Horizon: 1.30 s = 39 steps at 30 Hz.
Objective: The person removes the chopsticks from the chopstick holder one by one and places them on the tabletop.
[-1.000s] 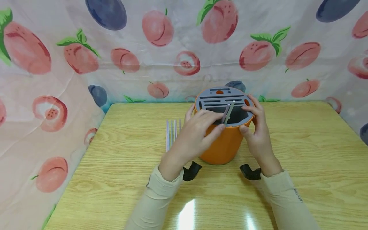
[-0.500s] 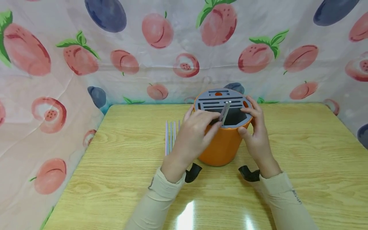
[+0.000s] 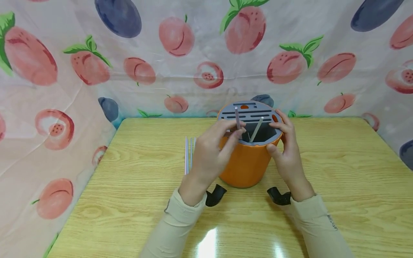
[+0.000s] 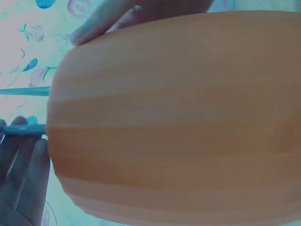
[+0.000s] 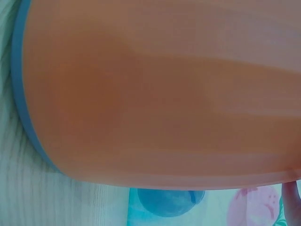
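An orange utensil holder (image 3: 245, 165) with a grey slotted top stands upright on the table. Over its large front opening, my left hand (image 3: 211, 152) pinches a purplish chopstick (image 3: 237, 116) between thumb and fingers. A second, greenish-grey chopstick (image 3: 257, 129) leans inside that opening, apart from my left hand. My right hand (image 3: 288, 154) grips the holder's right rim, thumb in front and fingers over the top edge. In the left wrist view, both chopstick ends stick out past the holder wall (image 4: 178, 117). The right wrist view is mostly filled by the orange wall (image 5: 155, 103).
Several pastel chopsticks (image 3: 186, 154) lie on the wooden table (image 3: 138, 172) left of the holder, partly hidden by my left hand. Black curved pieces (image 3: 215, 195) sit at both wrists. A fruit-print cloth (image 3: 145, 93) hangs behind the table.
My left hand has drawn the purplish chopstick left, away from the greenish one, which now leans alone in the opening. My right hand keeps its grip on the rim.
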Each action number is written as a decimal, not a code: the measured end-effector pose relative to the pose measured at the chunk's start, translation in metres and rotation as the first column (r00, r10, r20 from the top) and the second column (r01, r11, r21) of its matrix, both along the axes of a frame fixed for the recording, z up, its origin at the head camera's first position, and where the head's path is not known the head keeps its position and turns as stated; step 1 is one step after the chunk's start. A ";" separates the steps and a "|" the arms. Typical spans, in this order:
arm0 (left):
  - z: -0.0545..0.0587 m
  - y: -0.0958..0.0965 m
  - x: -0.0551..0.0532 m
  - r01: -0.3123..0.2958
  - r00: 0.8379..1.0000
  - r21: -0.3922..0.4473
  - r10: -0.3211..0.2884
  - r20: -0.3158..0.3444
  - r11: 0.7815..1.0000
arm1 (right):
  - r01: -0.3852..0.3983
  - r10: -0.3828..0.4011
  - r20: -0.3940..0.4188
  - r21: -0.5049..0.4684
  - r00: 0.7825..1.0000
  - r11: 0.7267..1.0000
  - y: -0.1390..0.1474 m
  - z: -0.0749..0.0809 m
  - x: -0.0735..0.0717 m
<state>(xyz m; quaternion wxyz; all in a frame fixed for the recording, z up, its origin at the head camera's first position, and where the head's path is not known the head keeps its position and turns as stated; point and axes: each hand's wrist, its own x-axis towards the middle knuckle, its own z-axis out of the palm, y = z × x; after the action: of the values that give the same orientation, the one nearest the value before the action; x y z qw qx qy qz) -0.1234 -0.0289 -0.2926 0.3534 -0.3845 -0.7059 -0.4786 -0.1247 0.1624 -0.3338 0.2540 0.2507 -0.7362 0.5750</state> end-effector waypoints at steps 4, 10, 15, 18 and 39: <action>0.003 -0.002 0.003 0.033 0.999 0.119 -0.034 0.002 0.992 | 0.000 0.000 0.000 0.002 1.000 1.000 0.000 0.000 0.000; 0.008 -0.006 0.004 0.092 0.995 0.266 -0.081 -0.052 0.960 | -0.003 0.003 0.003 -0.006 1.000 1.000 0.001 0.000 -0.001; 0.012 -0.011 0.004 0.114 0.993 0.363 -0.100 -0.057 0.925 | 0.001 -0.001 -0.001 -0.002 1.000 1.000 0.001 0.001 -0.002; 0.016 -0.015 0.007 0.143 0.989 0.440 -0.147 -0.025 0.887 | 0.004 -0.004 -0.004 0.001 1.000 1.000 0.001 0.001 -0.002; 0.031 -0.046 0.008 0.119 0.989 0.710 -0.145 -0.025 0.694 | -0.001 0.001 0.011 -0.015 1.000 1.000 0.001 -0.001 -0.001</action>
<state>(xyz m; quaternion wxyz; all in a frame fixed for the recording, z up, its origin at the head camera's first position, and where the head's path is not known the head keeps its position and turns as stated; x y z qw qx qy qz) -0.1155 -0.0748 -0.2619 0.4268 -0.2608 -0.4440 -0.7434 -0.1256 0.1633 -0.3344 0.2517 0.2463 -0.7332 0.5818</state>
